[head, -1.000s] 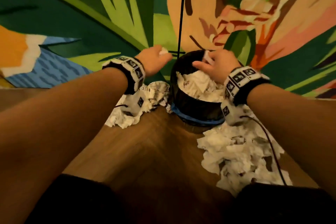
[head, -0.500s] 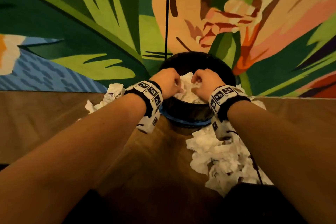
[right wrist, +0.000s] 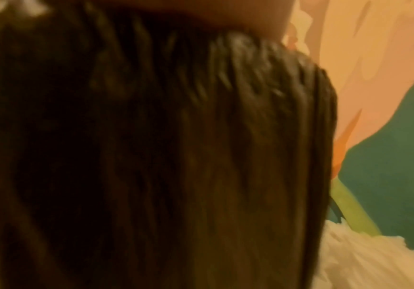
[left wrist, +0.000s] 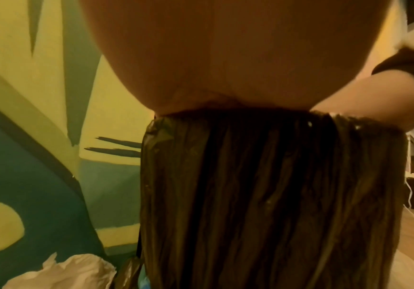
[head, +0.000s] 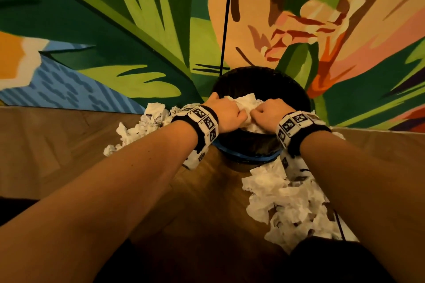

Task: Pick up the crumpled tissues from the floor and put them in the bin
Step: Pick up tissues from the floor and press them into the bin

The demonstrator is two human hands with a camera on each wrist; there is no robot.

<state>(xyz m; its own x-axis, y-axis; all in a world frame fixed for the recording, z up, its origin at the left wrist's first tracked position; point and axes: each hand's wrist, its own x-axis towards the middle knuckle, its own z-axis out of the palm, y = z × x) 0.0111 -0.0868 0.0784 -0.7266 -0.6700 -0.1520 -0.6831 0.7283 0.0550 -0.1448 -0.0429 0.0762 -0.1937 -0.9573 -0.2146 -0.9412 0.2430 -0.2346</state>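
A round bin [head: 299, 89] with a black liner stands against the painted wall and holds a heap of white crumpled tissues [head: 247, 101]. My left hand [head: 227, 112] and right hand [head: 266, 114] are both inside its near rim, side by side. Each is curled into a fist that grips and presses down on the tissues in the bin. The fingertips are hidden. More crumpled tissues lie on the wooden floor: a left pile [head: 142, 125] and a larger right pile [head: 287, 202]. The left wrist view shows only the liner's outer side [left wrist: 275, 195] and one floor tissue [left wrist: 65, 273].
A colourful leaf-and-flower mural [head: 138, 30] covers the wall right behind the bin. A thin black cable [head: 226, 18] hangs down to the bin's back rim. Bare wooden floor [head: 57, 145] stretches to the left. My dark-clothed knees fill the bottom edge.
Both hands, each holding a tissue above the rim a second ago, came down into the bin and closed together on the heap. The camera drew nearer and tilted slightly.
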